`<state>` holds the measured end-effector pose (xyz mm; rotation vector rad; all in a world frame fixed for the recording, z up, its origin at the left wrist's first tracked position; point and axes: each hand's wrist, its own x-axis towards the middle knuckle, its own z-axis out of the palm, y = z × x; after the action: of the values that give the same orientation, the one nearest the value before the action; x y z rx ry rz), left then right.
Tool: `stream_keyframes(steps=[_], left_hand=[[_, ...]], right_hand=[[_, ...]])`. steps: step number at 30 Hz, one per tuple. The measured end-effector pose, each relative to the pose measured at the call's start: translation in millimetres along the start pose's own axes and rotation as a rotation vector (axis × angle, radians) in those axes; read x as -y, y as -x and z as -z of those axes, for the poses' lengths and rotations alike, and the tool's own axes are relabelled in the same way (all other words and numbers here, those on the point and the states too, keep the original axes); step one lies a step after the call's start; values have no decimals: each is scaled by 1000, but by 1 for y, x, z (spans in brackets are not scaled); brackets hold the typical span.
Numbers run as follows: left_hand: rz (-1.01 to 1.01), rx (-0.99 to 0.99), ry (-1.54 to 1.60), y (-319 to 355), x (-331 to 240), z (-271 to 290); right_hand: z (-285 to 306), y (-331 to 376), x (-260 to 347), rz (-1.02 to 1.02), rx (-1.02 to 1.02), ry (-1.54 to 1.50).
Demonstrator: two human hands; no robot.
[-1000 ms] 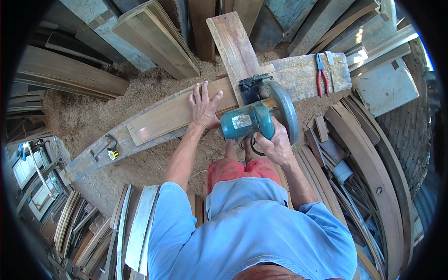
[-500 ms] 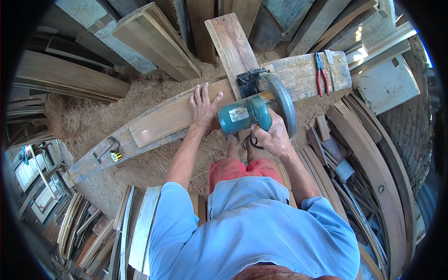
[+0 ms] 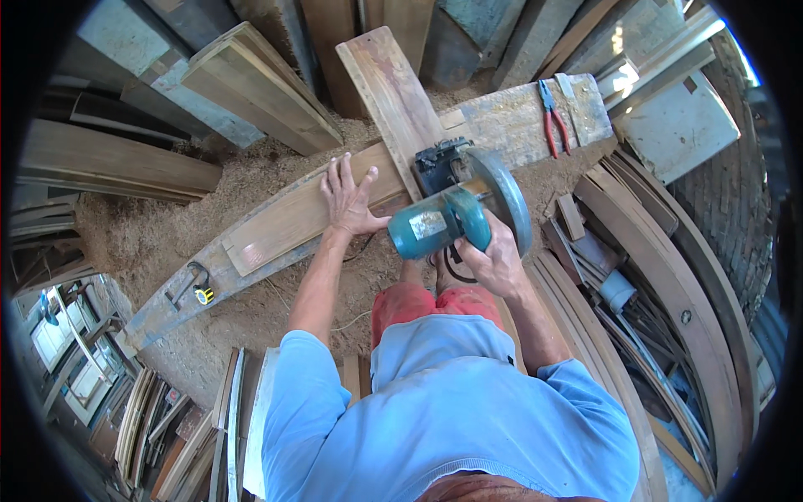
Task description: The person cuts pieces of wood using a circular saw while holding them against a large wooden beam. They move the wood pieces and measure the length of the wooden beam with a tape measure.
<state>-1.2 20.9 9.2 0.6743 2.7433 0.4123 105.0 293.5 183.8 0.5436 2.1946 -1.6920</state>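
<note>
The circular saw, which has a teal motor housing and a grey blade guard, sits over the near part of the crossing board; whether its blade touches the wood is hidden. The fingers of the right hand are curled closely around the rear handle of the saw, and the trigger cannot be seen. The left hand grips nothing: its fingers are straight and spread on the top of the lower board, to the left of the crossing board, and its thumb points to the back end of the motor housing; I cannot tell if these two touch. The crossing board lies over the lower board at an angle, and its far end goes out past the far edge of the table, toward the leaning planks, with sawdust on the floor below. On the near side, the motor housing and the handle stand out beyond the table edge, above the lower legs of the person. To the right of the guard, a stretch of table top gives some room until the red-handled pliers, which lie beside a thin pale strip. To the left, the lower board ends near the tape measure, and the table continues past it. Long timber limits the room beyond the right forearm.
</note>
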Motion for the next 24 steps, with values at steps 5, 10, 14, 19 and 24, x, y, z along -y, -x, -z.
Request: stream_keyframes(steps=[5, 10, 14, 19, 24], left_hand=[[-23, 10, -41, 3, 5, -4], [-34, 15, -57, 2, 5, -3], [-42, 21, -78, 2, 7, -6], [-68, -4, -73, 3, 9, -8], [-70, -11, -69, 2, 8, -6]], right_hand=[[34, 44, -17, -96, -53, -86], [53, 67, -41, -239, -151, -240], [61, 66, -51, -284, -186, -225], [65, 60, -54, -244, -178, -251], [62, 57, -46, -239, -138, -296]])
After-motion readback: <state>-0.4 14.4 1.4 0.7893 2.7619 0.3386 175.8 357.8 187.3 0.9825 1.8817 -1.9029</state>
